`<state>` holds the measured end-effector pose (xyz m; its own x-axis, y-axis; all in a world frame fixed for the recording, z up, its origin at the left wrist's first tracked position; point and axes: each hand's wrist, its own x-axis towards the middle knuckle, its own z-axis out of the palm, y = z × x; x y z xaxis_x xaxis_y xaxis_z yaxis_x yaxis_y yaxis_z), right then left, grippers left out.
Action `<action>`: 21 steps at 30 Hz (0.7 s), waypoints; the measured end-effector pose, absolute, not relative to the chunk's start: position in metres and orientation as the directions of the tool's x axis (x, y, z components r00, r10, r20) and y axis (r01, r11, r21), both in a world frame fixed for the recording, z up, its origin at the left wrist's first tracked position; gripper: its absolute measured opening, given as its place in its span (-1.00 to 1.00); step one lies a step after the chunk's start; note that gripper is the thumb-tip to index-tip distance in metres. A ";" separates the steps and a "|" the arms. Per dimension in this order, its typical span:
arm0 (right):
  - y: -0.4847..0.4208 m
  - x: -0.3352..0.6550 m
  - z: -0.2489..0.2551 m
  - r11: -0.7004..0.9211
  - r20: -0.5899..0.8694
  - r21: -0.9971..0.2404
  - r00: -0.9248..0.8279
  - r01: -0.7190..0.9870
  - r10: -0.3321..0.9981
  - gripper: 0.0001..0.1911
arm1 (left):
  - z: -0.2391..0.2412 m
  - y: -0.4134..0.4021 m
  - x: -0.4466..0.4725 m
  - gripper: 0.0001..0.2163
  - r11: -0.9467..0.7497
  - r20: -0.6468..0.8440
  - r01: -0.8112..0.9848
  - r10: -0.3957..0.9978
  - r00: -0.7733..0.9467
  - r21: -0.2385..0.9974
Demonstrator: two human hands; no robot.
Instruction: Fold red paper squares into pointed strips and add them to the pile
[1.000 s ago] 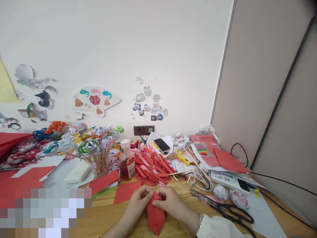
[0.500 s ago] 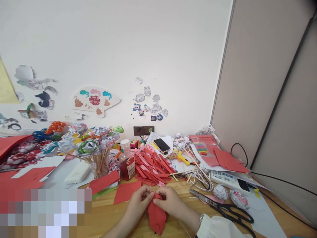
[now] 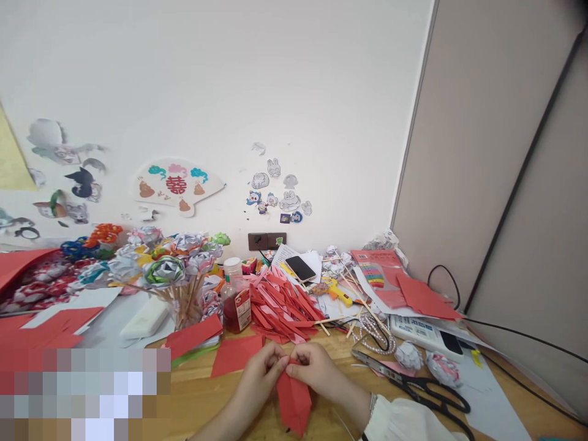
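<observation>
A folded piece of red paper (image 3: 294,404) hangs between my two hands at the front of the wooden table, its top corner pinched by both. My left hand (image 3: 263,375) has its thumb and fingers closed on the upper left side. From the other side my right hand (image 3: 316,371) grips the same corner, thumb across the paper's front. The fingertips nearly meet, and the fold beneath them is hidden. Just behind my left hand lies a flat red paper sheet (image 3: 236,355). Black-handled scissors (image 3: 413,383) rest to the right of my right wrist.
Behind my hands is a heap of red paper strips (image 3: 280,306), beside a bottle of red liquid (image 3: 236,300). Paper flowers (image 3: 165,269) stand left. A phone (image 3: 300,268), a yellow glue gun (image 3: 340,293), pearl strings (image 3: 374,334) and crumpled paper balls (image 3: 408,355) lie right.
The red paper's lower part has swung slightly right and looks a little different in shape. My right hand has shifted slightly up and right; both hands keep their pinch.
</observation>
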<state>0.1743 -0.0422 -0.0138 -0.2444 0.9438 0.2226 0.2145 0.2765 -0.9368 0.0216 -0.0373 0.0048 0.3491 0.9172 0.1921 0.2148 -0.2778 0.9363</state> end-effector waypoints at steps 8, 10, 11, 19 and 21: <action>-0.046 0.175 -0.012 0.319 0.253 -0.921 -0.281 0.223 0.926 -0.74 | 0.004 -0.038 0.016 -0.69 -0.410 0.251 0.301 0.857 0.450 0.861; -0.045 0.175 -0.011 0.289 0.230 -0.936 -0.273 0.202 0.934 -0.75 | 0.005 -0.038 0.015 -0.69 -0.429 0.281 0.325 0.865 0.415 0.843; -0.045 0.176 -0.011 0.285 0.229 -0.939 -0.272 0.191 0.935 -0.75 | 0.006 -0.039 0.015 -0.68 -0.433 0.296 0.328 0.871 0.392 0.839; -0.042 0.181 -0.009 0.301 0.233 -0.929 -0.291 0.216 0.928 -0.67 | 0.007 -0.040 0.016 -0.63 -0.354 0.206 0.293 0.877 0.435 0.888; -0.041 0.183 -0.009 0.294 0.239 -0.943 -0.293 0.159 0.926 -0.63 | 0.007 -0.039 0.016 -0.62 -0.368 0.261 0.272 0.895 0.361 0.889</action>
<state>0.1825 -0.0415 -0.0092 -0.2928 0.9258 0.2390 0.1588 0.2936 -0.9427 0.0155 -0.0388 0.0071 0.3612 0.8953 0.2606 0.2719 -0.3684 0.8890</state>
